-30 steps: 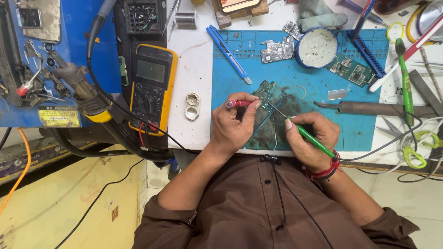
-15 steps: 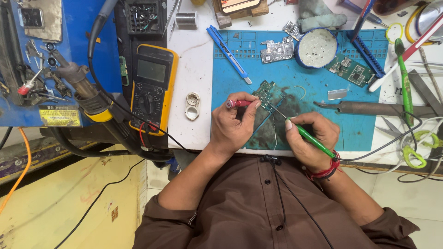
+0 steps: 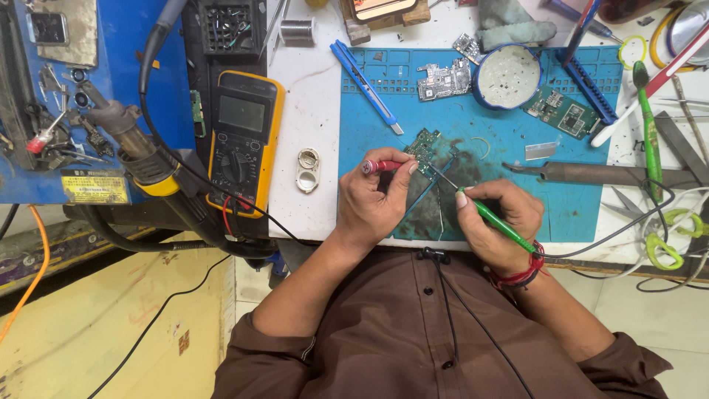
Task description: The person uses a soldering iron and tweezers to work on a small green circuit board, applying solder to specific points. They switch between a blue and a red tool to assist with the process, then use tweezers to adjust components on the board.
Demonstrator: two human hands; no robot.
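My left hand [image 3: 373, 199] grips a red test probe [image 3: 378, 167] and rests on a small green circuit board [image 3: 427, 147] lying on the blue work mat [image 3: 569, 199]. My right hand [image 3: 498, 222] holds a green-handled probe [image 3: 498, 222] like a pen, its thin metal tip reaching up-left onto the same board. A black lead runs from the green probe off to the right. Both hands sit close together at the mat's near edge.
A yellow-cased multimeter [image 3: 240, 140] lies left of the mat beside a hot-air handle [image 3: 129, 140]. Other boards [image 3: 565, 111], a round white tin [image 3: 508, 76], a blue knife [image 3: 365, 77], a soldering iron [image 3: 591, 174], tweezers and green scissors [image 3: 676, 236] crowd the bench.
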